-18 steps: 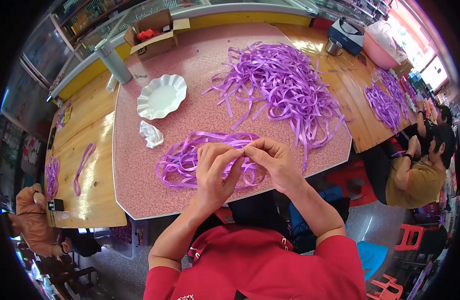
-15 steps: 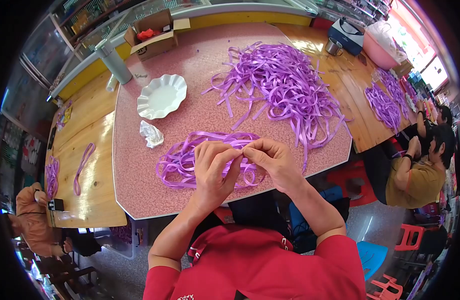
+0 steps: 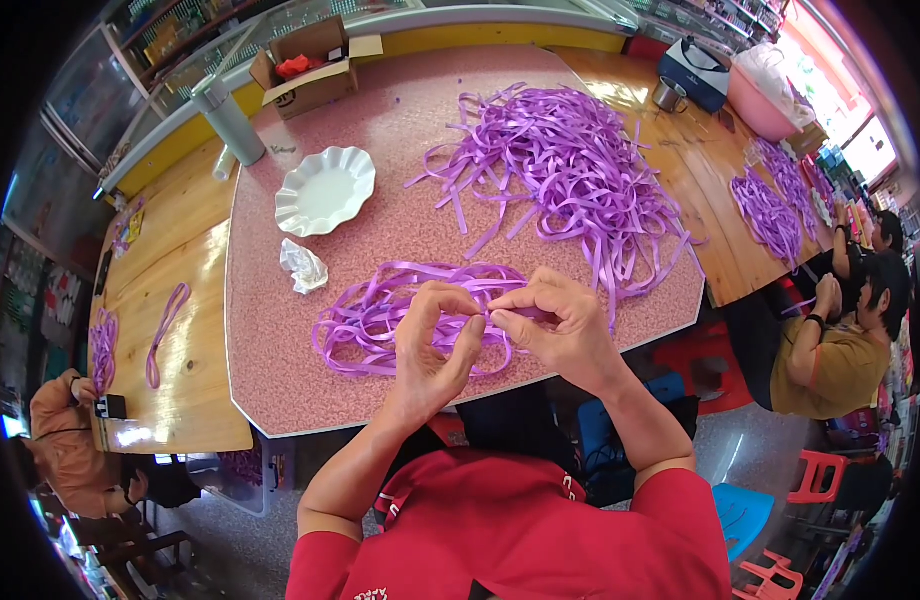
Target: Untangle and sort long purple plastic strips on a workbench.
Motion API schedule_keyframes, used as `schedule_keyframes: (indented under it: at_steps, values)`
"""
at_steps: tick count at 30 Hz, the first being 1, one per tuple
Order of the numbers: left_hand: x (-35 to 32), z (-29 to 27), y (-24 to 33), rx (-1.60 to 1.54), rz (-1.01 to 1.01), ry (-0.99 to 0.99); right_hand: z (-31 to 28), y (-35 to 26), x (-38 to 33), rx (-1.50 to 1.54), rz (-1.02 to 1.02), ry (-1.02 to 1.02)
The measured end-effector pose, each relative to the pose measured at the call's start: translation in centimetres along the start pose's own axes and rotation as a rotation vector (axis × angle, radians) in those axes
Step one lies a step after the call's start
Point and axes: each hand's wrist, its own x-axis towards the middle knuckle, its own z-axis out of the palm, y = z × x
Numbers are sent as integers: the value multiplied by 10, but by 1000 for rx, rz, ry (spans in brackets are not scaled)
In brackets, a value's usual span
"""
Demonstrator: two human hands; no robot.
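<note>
Over the near edge of the pink speckled table, my left hand and my right hand meet fingertip to fingertip. Both pinch a narrow purple ribbon; a bit of it shows between the fingertips, and most is hidden by the fingers. Below and behind the hands lies a flat heap of looped purple ribbons. A much larger tangled pile of purple ribbons covers the table's far right part.
Left of the loops are a crumpled white tissue and a white scalloped dish. Farther back stand a grey-green bottle and an open cardboard box. People sit at wooden tables on both sides, near more purple ribbons.
My fingertips have shifted slightly; the left fingers now curl with a wider gap behind the pinch. The right hand has moved a little right. The table things stay put.
</note>
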Motion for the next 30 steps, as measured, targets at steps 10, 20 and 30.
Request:
schedule_keyframes:
  at_steps: [10,20,30]
  values:
    - [2,0,2,207,177,-53,0,4,-2,207,137,-10]
    - [3,-1,1,287,289,-17,1,4,0,218,196,-30]
    - [1,-1,4,204,169,-32,-3,8,-2,165,158,-87]
